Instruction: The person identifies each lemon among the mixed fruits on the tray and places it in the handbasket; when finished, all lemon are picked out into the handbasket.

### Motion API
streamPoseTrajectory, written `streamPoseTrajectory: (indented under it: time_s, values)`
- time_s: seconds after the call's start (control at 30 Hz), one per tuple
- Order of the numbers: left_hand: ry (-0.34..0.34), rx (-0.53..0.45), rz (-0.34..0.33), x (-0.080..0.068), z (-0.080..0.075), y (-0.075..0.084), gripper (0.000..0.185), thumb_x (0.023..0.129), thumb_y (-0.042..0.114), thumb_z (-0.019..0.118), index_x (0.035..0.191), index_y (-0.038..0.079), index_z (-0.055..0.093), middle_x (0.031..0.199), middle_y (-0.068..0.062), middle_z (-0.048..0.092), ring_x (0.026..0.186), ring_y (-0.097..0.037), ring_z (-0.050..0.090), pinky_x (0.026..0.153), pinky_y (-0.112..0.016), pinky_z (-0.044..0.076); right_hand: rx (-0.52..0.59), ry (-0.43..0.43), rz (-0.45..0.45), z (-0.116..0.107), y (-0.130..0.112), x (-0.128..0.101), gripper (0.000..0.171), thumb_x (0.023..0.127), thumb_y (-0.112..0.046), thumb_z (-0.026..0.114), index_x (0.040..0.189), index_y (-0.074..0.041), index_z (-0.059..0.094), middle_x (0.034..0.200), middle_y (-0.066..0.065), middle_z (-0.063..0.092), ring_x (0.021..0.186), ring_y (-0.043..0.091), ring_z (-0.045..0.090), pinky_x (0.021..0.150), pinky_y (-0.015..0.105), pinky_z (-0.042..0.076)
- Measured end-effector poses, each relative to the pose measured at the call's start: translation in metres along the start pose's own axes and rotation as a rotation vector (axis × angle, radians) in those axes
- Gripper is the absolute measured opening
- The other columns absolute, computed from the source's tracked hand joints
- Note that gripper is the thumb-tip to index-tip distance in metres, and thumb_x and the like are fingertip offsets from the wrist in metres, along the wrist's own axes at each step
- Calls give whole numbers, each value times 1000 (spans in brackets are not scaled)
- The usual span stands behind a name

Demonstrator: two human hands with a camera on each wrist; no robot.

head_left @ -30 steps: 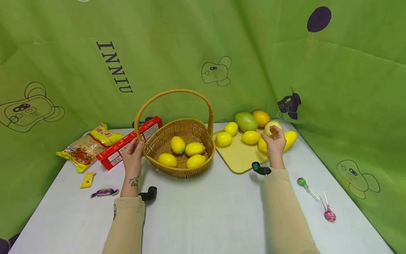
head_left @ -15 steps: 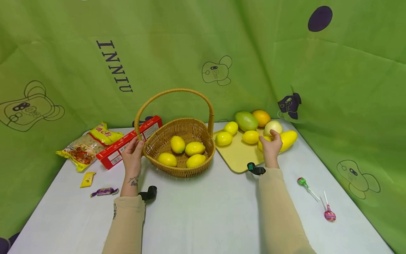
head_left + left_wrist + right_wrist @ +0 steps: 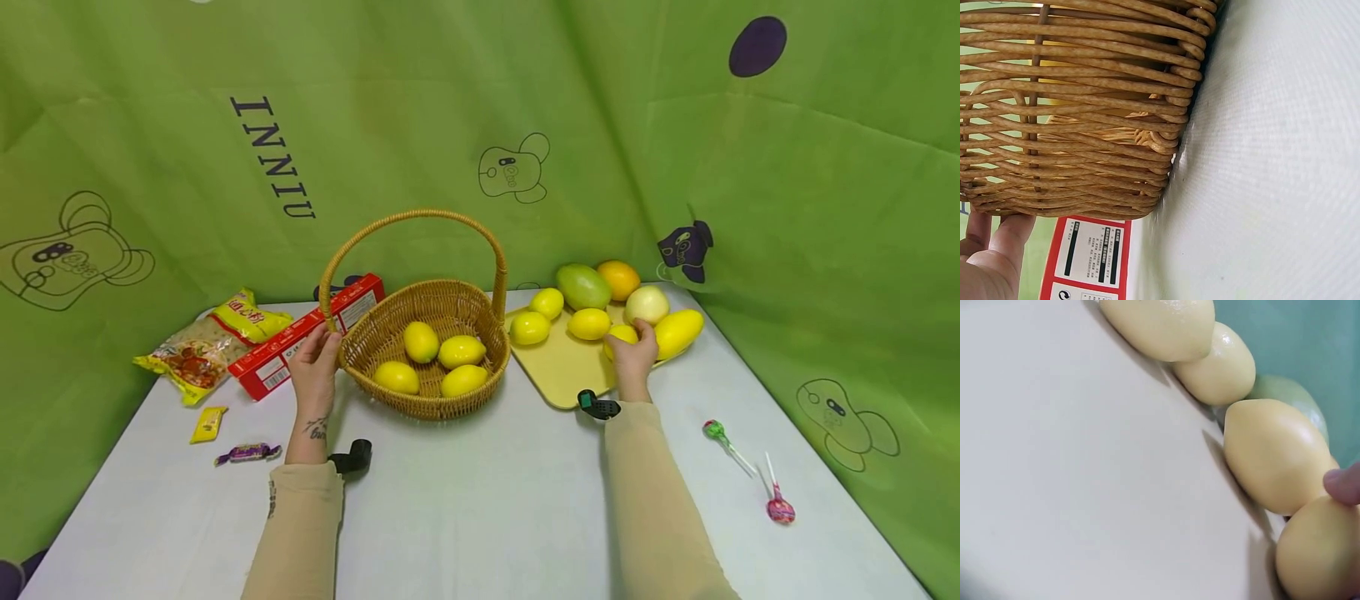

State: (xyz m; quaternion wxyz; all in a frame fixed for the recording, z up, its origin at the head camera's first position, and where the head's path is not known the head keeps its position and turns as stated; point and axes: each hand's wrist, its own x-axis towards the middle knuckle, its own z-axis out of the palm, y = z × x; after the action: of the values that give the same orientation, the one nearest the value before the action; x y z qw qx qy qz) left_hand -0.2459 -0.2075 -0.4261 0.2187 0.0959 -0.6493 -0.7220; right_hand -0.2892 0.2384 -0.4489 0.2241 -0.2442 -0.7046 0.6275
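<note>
**Head view: one hand on a lemon in a crowded row, the other steadying the basket**

Head view shows the right hand (image 3: 632, 357) closing over a lemon (image 3: 622, 333) at the near right of the yellow board (image 3: 558, 367). That lemon lies touching the long yellow fruit (image 3: 678, 332) and just beside another lemon (image 3: 589, 323). My judgement: lifting it could nudge those neighbours, and a round fruit might roll off the board onto the surface (image 3: 480, 492). The smooth skin could also slip if only the fingertips catch it.

Right grip: fingers curled around the lemon; the right wrist view shows one fingertip (image 3: 1343, 484) resting on a fruit, though how firmly it holds I cannot tell.

Left hand (image 3: 315, 367): fingers curled against the left rim of the basket (image 3: 375, 337), where the handle meets it, holding it steady. Four lemons (image 3: 461, 351) lie inside. If that hold loosens, the light basket could slide on the surface.
</note>
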Motion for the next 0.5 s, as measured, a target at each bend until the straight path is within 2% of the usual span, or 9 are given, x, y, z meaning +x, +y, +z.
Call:
streamPoseTrajectory:
  time_s: [0.27,0.5]
  values:
    - [-1,-10,8,1,0,-1,37,88,23,63,121,6,60,89,12,61,79,-5,55,63,-13,49,-48,-51,61,-2,0,3,72,74,2,69,138,-2,38,143,14,36,131,25,33,110,34,28]
    - [-3,-13,3,1,0,-1,39,87,26,64,122,7,60,91,11,61,82,-6,55,64,-13,49,-70,-87,-4,-8,-12,4,67,73,-1,68,134,-1,41,138,15,41,124,26,38,106,36,33]
